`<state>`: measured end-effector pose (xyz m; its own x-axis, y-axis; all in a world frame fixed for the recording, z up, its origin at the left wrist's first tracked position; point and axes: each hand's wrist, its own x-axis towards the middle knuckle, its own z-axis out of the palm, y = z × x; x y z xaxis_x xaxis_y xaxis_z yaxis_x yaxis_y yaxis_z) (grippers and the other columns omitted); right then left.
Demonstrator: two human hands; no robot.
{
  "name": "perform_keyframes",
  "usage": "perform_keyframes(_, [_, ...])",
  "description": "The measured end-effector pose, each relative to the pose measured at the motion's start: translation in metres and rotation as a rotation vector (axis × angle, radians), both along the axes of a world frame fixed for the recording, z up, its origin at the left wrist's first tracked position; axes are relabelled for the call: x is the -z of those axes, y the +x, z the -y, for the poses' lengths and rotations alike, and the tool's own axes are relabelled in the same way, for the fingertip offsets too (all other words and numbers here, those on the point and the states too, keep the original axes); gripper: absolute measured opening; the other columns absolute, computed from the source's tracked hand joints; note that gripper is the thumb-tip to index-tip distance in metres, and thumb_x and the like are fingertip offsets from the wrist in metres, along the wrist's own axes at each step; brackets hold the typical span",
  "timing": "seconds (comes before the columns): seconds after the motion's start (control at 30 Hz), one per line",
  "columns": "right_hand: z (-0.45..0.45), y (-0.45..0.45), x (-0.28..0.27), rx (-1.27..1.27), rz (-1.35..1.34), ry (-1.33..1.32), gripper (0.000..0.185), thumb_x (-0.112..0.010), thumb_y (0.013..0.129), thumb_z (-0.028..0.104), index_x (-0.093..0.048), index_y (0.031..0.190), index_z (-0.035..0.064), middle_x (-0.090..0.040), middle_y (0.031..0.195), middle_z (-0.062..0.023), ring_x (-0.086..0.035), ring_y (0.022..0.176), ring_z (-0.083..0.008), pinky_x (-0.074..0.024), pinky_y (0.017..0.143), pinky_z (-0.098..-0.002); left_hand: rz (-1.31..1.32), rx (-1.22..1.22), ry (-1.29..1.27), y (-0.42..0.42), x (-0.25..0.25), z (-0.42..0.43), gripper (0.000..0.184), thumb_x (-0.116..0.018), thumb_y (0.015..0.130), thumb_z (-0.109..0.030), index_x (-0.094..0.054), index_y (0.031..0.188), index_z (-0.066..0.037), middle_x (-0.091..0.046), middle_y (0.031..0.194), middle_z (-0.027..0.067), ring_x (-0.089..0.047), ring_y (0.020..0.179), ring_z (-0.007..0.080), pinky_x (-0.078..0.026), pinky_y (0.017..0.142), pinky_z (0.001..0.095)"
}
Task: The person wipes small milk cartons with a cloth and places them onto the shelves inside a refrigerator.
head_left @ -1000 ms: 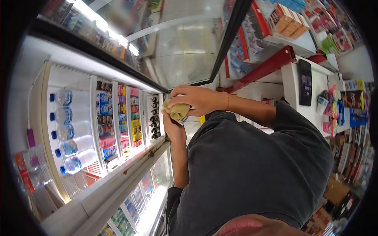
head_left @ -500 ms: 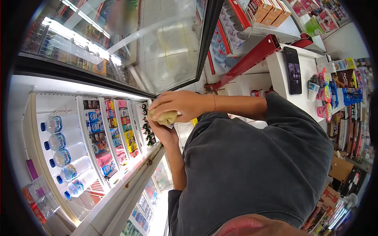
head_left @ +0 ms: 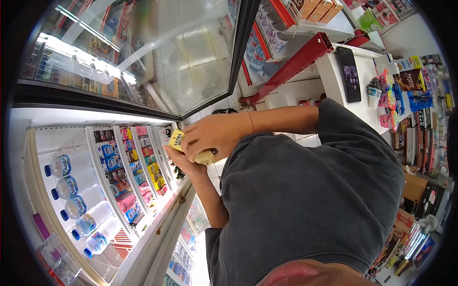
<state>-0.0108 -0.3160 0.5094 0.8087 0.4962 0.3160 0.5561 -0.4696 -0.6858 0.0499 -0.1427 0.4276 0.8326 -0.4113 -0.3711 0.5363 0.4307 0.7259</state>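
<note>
A small yellow carton labelled "ULTRA" [head_left: 176, 140] is held in my left hand [head_left: 187, 163], whose fingers close round it from below. My right hand [head_left: 213, 137], with a thin bracelet at the wrist, grips a crumpled pale yellow cloth [head_left: 205, 157] and lies over the carton's near side. Part of the carton is hidden by the right hand. Both hands are in front of the open fridge, close to its shelf of small dark-capped bottles [head_left: 178, 172].
Water bottles [head_left: 75, 207] and rows of small drink cartons [head_left: 110, 157] fill the fridge shelves. The glass door [head_left: 191, 62] stands open above. A phone [head_left: 349, 75] and snack cups [head_left: 385, 97] lie on a white counter [head_left: 329, 71] at right. A red beam [head_left: 296, 66] crosses behind.
The carton has turned so its yellow labelled face now shows past my right hand. My right hand and the cloth have shifted downward. The view has moved slightly.
</note>
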Motion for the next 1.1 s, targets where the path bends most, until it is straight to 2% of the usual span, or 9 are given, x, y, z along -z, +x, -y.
perform_keyframes(0.1, [0.004,0.015,-0.002,0.155,0.226,0.045,0.031,-0.079,0.076,0.012,-0.066,0.103,0.0163,-0.058,0.120,-0.0038,-0.057,0.109,-0.0307,-0.0516,0.091,-0.0405,-0.097,-0.039,-0.025,-0.007,-0.018,0.011,0.068,-0.029,0.108,-0.063,-0.055,0.135,-0.007,-0.064,0.128,0.0097,-0.063,0.121,0.0230,-0.051,0.104,0.0399])
perform_keyframes(0.2, [0.003,0.021,0.007,0.178,0.194,0.013,0.031,-0.079,0.076,0.011,-0.066,0.103,0.0171,-0.058,0.119,-0.0039,-0.056,0.109,-0.0306,-0.0514,0.091,-0.0410,-0.200,-0.031,-0.044,-0.012,-0.030,0.016,0.072,-0.028,0.107,-0.066,-0.055,0.137,-0.007,-0.063,0.129,0.0102,-0.062,0.123,0.0226,-0.049,0.105,0.0399])
perform_keyframes(0.4, [-0.005,0.008,0.010,0.099,0.049,0.017,0.035,-0.081,0.071,0.008,-0.066,0.102,0.0165,-0.059,0.116,-0.0041,-0.056,0.106,-0.0312,-0.0507,0.090,-0.0422,-0.122,-0.040,-0.024,0.000,-0.014,0.001,0.081,-0.028,0.104,-0.071,-0.054,0.138,-0.002,-0.063,0.131,0.0117,-0.061,0.124,0.0259,-0.047,0.108,0.0416])
perform_keyframes(0.57, [-0.008,0.016,0.002,0.109,0.021,0.174,0.036,-0.079,0.070,0.006,-0.066,0.103,0.0151,-0.059,0.119,-0.0043,-0.055,0.110,-0.0310,-0.0501,0.092,-0.0426,-0.099,-0.029,-0.003,0.003,-0.016,-0.004,0.085,-0.027,0.104,-0.071,-0.050,0.145,0.000,-0.059,0.139,0.0121,-0.057,0.129,0.0258,-0.043,0.112,0.0408])
perform_keyframes(0.67, [-0.012,0.029,0.005,0.216,0.135,0.150,0.038,-0.078,0.071,0.006,-0.067,0.106,0.0154,-0.060,0.122,-0.0033,-0.055,0.111,-0.0312,-0.0495,0.095,-0.0425,-0.105,-0.034,-0.025,-0.003,-0.017,-0.005,0.080,-0.026,0.106,-0.068,-0.056,0.141,-0.002,-0.063,0.135,0.0103,-0.057,0.128,0.0231,-0.041,0.112,0.0400])
perform_keyframes(0.8, [-0.021,0.027,0.021,0.149,0.226,0.077,0.034,-0.075,0.077,0.005,-0.067,0.108,0.0150,-0.062,0.125,-0.0019,-0.055,0.117,-0.0319,-0.0483,0.100,-0.0426,-0.153,-0.089,-0.006,0.003,-0.024,-0.012,0.078,-0.025,0.107,-0.067,-0.058,0.139,-0.004,-0.064,0.131,0.0102,-0.059,0.125,0.0222,-0.043,0.110,0.0392])
perform_keyframes(0.83, [-0.023,0.021,0.021,0.118,0.166,0.060,0.032,-0.075,0.079,0.006,-0.067,0.108,0.0146,-0.063,0.126,-0.0023,-0.055,0.120,-0.0309,-0.0469,0.103,-0.0418,-0.158,-0.095,-0.048,0.006,-0.021,-0.016,0.079,-0.025,0.107,-0.068,-0.059,0.136,-0.003,-0.067,0.124,0.0115,-0.063,0.115,0.0231,-0.046,0.105,0.0381])
perform_keyframes(0.97, [-0.020,0.012,0.014,-0.066,-0.004,0.110,0.030,-0.074,0.080,0.006,-0.067,0.109,0.0139,-0.063,0.126,-0.0030,-0.056,0.118,-0.0284,-0.0465,0.103,-0.0412,-0.042,-0.139,0.038,0.016,-0.014,-0.027,0.081,-0.023,0.107,-0.069,-0.059,0.130,0.000,-0.068,0.113,0.0131,-0.065,0.101,0.0239,-0.050,0.097,0.0373])
perform_keyframes(1.1, [-0.021,0.016,0.003,-0.021,0.006,0.152,0.031,-0.073,0.081,0.005,-0.067,0.111,0.0138,-0.062,0.127,-0.0031,-0.056,0.118,-0.0299,-0.0464,0.103,-0.0421,-0.040,-0.087,0.018,0.017,-0.011,-0.032,0.077,-0.025,0.107,-0.067,-0.059,0.132,-0.002,-0.068,0.116,0.0124,-0.064,0.109,0.0235,-0.048,0.101,0.0381])
